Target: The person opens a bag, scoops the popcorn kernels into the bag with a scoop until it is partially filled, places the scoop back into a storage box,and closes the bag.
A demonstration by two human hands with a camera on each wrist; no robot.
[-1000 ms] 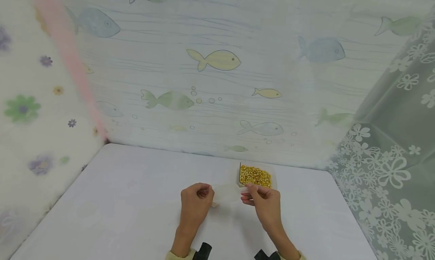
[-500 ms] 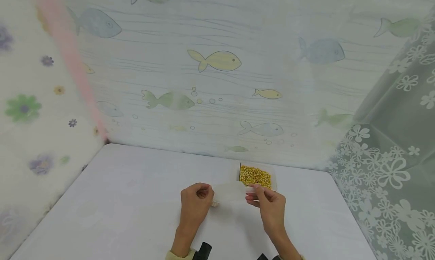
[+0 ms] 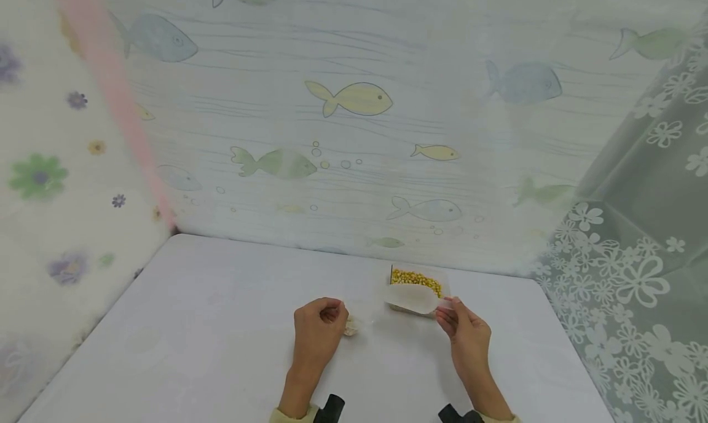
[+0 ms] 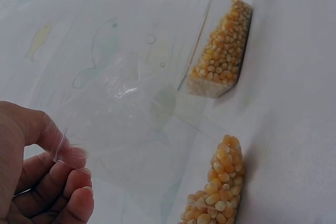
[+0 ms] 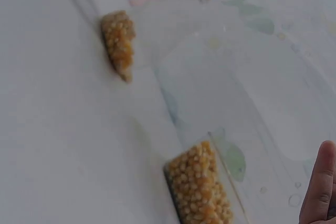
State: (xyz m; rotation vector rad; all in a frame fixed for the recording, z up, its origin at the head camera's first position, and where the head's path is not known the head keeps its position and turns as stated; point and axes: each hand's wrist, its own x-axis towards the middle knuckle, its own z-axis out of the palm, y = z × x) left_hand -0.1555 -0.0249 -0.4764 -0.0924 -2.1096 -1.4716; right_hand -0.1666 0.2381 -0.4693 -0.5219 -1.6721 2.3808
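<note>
My left hand pinches the top edge of a clear plastic bag between thumb and fingertip. Corn kernels fill the bag's bottom, low beside this hand. In the head view, my right hand holds a white scoop by its handle. The scoop's broad blade overlaps the near part of a clear box of yellow corn kernels. Only a finger or two of the right hand show in the right wrist view, next to the pale scoop blade.
A white-covered table lies under both hands. Behind it hangs a fish-printed sheet, close to the box. Flowered cloth borders the right side, and another flowered sheet the left.
My right hand has moved right and slightly toward me, drawing the scoop away from the bag and across the box's near part. The left hand stays in place, pinching the bag.
</note>
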